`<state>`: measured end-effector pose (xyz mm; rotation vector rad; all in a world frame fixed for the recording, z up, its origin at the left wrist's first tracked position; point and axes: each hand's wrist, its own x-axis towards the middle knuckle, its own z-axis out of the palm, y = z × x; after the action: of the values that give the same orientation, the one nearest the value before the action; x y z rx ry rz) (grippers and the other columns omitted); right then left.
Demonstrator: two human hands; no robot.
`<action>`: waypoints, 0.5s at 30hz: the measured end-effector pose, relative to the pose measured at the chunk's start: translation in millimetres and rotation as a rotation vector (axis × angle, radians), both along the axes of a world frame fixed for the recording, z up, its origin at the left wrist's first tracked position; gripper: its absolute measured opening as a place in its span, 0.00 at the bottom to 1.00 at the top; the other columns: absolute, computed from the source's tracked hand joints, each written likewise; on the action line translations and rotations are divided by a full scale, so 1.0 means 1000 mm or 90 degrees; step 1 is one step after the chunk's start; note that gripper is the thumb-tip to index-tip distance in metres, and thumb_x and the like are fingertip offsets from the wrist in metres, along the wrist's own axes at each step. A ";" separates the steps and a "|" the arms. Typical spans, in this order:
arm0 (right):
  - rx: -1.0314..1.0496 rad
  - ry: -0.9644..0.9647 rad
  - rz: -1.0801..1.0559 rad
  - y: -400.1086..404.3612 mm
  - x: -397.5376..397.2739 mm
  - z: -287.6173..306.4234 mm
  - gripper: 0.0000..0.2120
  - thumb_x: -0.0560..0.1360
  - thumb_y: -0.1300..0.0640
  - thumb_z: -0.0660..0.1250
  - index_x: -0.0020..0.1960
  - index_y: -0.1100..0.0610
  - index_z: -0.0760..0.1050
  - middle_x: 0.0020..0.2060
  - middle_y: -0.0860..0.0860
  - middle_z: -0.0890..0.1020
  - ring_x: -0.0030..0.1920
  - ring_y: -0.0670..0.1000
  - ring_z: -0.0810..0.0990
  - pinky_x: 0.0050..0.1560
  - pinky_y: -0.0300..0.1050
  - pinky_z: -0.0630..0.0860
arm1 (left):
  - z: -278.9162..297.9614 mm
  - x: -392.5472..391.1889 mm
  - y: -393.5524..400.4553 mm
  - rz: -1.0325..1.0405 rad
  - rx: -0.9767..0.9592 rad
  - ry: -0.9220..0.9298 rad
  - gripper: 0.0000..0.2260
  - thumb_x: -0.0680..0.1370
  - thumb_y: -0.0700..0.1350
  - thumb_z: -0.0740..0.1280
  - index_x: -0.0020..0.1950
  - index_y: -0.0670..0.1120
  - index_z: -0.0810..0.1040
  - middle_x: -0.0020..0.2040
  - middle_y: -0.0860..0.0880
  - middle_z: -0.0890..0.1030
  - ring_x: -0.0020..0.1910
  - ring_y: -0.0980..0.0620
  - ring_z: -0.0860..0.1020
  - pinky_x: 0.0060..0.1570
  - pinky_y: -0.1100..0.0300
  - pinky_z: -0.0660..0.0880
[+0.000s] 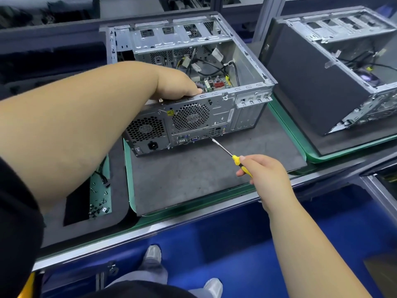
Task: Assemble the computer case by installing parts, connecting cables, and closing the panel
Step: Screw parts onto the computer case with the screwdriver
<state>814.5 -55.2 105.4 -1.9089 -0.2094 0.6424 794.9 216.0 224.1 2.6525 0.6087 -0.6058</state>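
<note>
**Head view: open case steadied at its rim, screwdriver at the rear panel**

Head camera showed the computer case (193, 87) lying side-open on a grey mat (193, 175) on the surface. Left hand (178, 84) curled over the case's near top edge, gripping it. Right hand (262, 171) held a yellow-handled screwdriver (227, 152), tip touching the rear ports. Bare mat lay open between case and front edge. A second case (318, 82) stood just beside, to the right. Loose screws (98, 203) lay left.
</note>
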 end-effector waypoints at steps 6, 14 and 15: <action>0.004 -0.008 0.008 0.001 -0.003 0.000 0.12 0.77 0.50 0.67 0.37 0.50 0.83 0.34 0.38 0.83 0.32 0.32 0.74 0.41 0.43 0.67 | 0.010 -0.011 0.008 -0.037 -0.011 -0.015 0.15 0.84 0.46 0.56 0.37 0.50 0.69 0.34 0.51 0.69 0.34 0.49 0.65 0.40 0.56 0.64; 0.013 -0.004 0.018 0.004 -0.002 0.005 0.11 0.77 0.50 0.67 0.38 0.49 0.83 0.35 0.41 0.84 0.36 0.39 0.76 0.42 0.44 0.68 | 0.009 -0.020 0.013 -0.062 0.010 -0.035 0.08 0.84 0.46 0.58 0.55 0.55 0.76 0.43 0.60 0.76 0.41 0.59 0.72 0.48 0.59 0.65; 0.020 -0.002 0.013 0.005 -0.001 0.006 0.10 0.77 0.50 0.67 0.39 0.49 0.83 0.36 0.42 0.84 0.37 0.41 0.75 0.43 0.45 0.68 | 0.009 -0.021 0.014 -0.055 -0.001 -0.040 0.11 0.83 0.44 0.59 0.58 0.56 0.77 0.47 0.59 0.78 0.43 0.59 0.74 0.46 0.60 0.67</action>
<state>813.0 -50.5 110.9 -1.8805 -0.2404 0.6457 773.7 230.3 233.6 2.6972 0.4774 -0.5449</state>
